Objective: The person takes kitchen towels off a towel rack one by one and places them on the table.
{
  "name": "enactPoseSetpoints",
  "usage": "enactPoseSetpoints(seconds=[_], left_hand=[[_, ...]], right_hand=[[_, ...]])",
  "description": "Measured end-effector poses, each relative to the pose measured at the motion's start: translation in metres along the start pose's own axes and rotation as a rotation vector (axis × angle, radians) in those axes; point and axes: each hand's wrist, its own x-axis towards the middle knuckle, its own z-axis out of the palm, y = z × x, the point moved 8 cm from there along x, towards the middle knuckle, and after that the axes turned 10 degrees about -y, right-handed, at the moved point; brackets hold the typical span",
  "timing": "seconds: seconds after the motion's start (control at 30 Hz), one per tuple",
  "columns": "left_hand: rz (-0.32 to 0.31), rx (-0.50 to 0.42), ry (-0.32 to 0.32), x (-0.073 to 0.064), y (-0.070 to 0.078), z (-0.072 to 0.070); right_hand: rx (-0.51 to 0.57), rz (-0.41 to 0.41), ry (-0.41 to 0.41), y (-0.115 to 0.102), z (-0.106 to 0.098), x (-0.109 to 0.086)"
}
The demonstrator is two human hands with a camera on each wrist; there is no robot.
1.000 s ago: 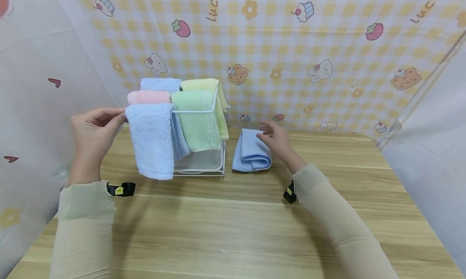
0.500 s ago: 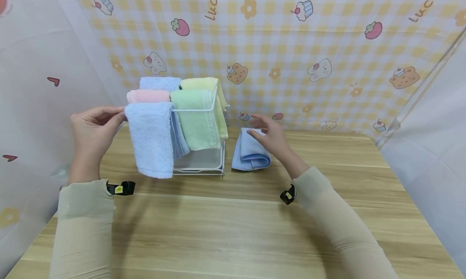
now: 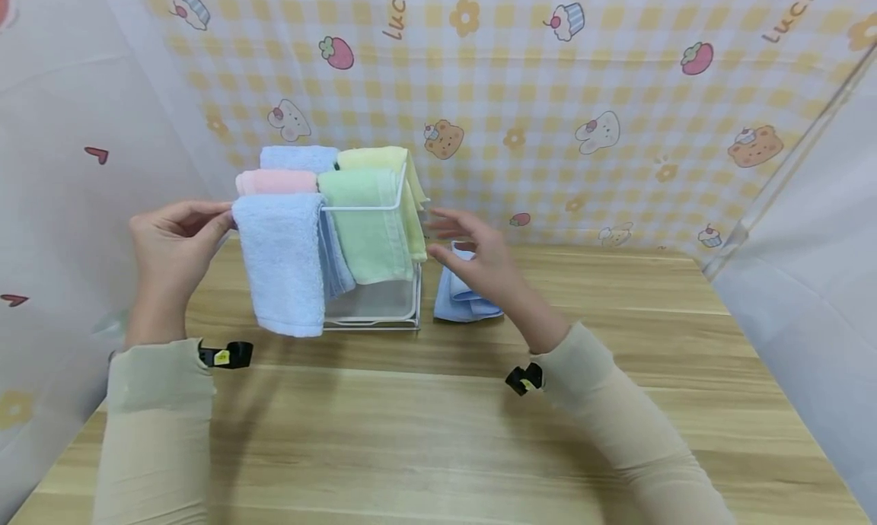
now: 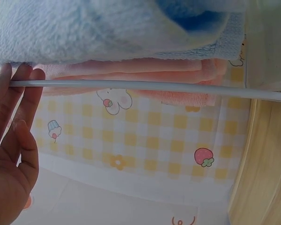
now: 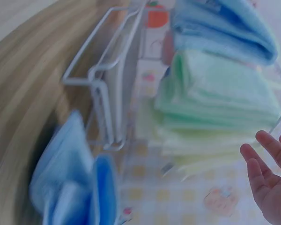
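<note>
Wooden table (image 3: 411, 441) | left hand (image 3: 171, 247) pinching white rack (image 3: 359, 208) | right hand (image 3: 479, 257) unclenched, shifted leftward toward rack

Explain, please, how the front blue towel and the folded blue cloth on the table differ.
The blue towel hangs over the front of the rack; the folded cloth lies on the table. In the head view, the towel's front is in plain sight, while the right hand partly hides the cloth. The towel looks paler than the cloth. Both are blue.
</note>
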Motion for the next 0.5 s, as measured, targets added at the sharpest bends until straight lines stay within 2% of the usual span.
enactPoseSetpoints(seconds=[0.27, 0.5], left_hand=[[-0.004, 0.083, 0.005, -0.001, 0.001, 0.000], [0.002, 0.056, 0.011, -0.001, 0.001, 0.000]], right_hand=[[0.108, -0.101, -0.029, -0.031, 0.021, 0.008], [0.176, -0.149, -0.139, -0.050, 0.049, 0.020]])
